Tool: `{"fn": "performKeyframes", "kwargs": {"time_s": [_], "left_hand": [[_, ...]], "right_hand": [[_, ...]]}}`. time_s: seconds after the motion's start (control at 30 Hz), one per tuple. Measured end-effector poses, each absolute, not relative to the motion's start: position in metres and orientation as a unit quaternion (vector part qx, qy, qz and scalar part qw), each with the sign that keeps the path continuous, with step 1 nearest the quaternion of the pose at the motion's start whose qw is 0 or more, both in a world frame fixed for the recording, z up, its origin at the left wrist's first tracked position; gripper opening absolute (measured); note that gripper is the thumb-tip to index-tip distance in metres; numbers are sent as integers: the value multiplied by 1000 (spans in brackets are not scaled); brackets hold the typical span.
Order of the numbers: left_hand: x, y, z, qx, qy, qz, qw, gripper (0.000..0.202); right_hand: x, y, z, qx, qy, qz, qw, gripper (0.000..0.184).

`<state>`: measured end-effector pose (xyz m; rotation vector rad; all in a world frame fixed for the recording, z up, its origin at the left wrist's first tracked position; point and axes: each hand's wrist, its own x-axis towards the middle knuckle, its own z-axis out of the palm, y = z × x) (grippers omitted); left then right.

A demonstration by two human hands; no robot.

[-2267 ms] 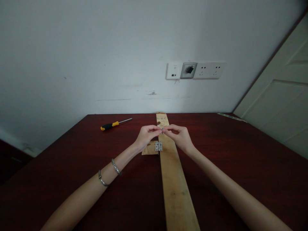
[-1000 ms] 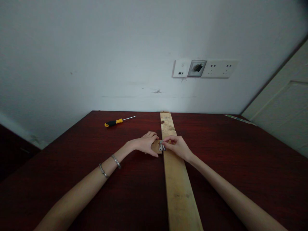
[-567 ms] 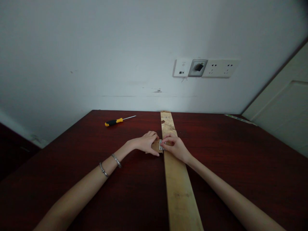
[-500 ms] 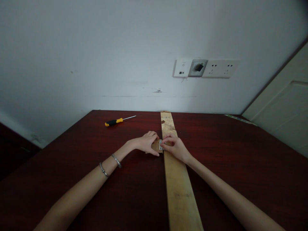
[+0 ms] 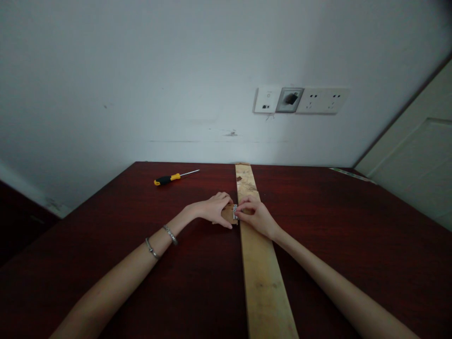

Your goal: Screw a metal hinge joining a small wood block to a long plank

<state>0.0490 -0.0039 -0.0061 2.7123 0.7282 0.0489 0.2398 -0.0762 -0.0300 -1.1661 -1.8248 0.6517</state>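
Note:
A long pale wooden board [image 5: 263, 278] lies lengthwise on the dark red table. Against its left edge sits a small wooden piece [image 5: 228, 215], gripped between the thumb and fingers of my left hand [image 5: 216, 209]. A small silvery metal plate with holes, resembling a hinge [image 5: 235, 211], rests where the two pieces of wood meet. My right hand [image 5: 256, 216] leans over the board, thumb and forefinger pinched together at the plate's right side. Whatever is between those fingertips is too small to make out, and they cover part of the plate.
A yellow and black screwdriver [image 5: 168, 179] lies at the back left of the table [image 5: 176, 292]. Behind the table rises a white wall with a row of sockets [image 5: 300, 100]. A pale panelled door [image 5: 416, 155] stands at the right, near a thin strip [image 5: 353, 175] on the table edge.
Almost nothing differs. The small wooden piece and my left hand have shifted very slightly to the left; my right hand keeps its pinch at the metal plate.

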Motion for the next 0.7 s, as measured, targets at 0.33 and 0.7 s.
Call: {"fn": "performKeyframes", "kwargs": {"time_s": [0.33,0.7], "left_hand": [[49,-6,-3,950,258,16,177,69],[48,-6,-4,942,260,24,210,67]], "right_hand": [[240,-78,-30,-463,-735,255,426,5],[240,-79,-30,-461,-752,234,410,6]]}}
